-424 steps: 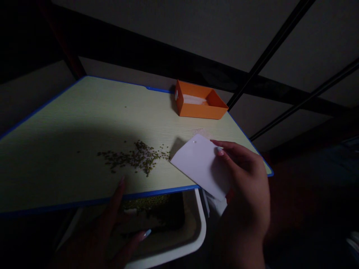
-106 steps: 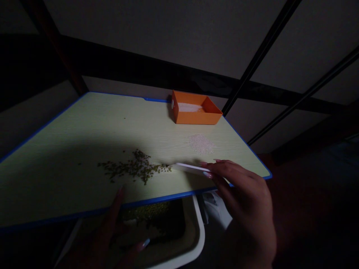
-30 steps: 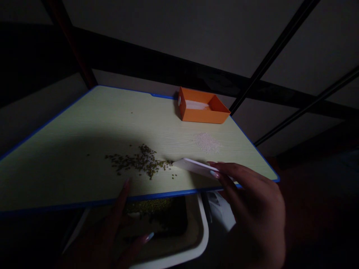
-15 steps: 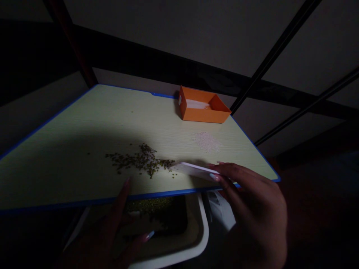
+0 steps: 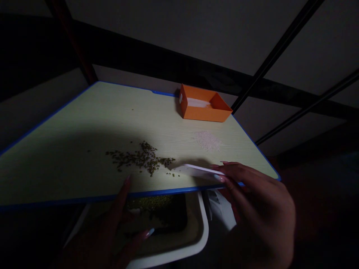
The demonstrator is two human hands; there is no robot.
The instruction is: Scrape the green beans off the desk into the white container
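Note:
My right hand (image 5: 252,201) is closed on a flat white card (image 5: 198,170), held nearly level with its left edge against the table (image 5: 84,123), just right of a scatter of small green beans (image 5: 140,160). My left hand (image 5: 112,228) grips a white tray (image 5: 193,246) held under the table's front edge, one finger resting up over the blue rim. More green beans (image 5: 148,203) lie in the tray. The scene is dim.
An orange box (image 5: 203,108) with something white inside stands at the table's far right. A small patch of white grains (image 5: 207,140) lies in front of it. Dark bars cross the background behind the table.
Over the last second the card has stayed at the right end of the beans, tilting slightly flatter. Earlier it was held up facing me. The left hand and tray have not moved.

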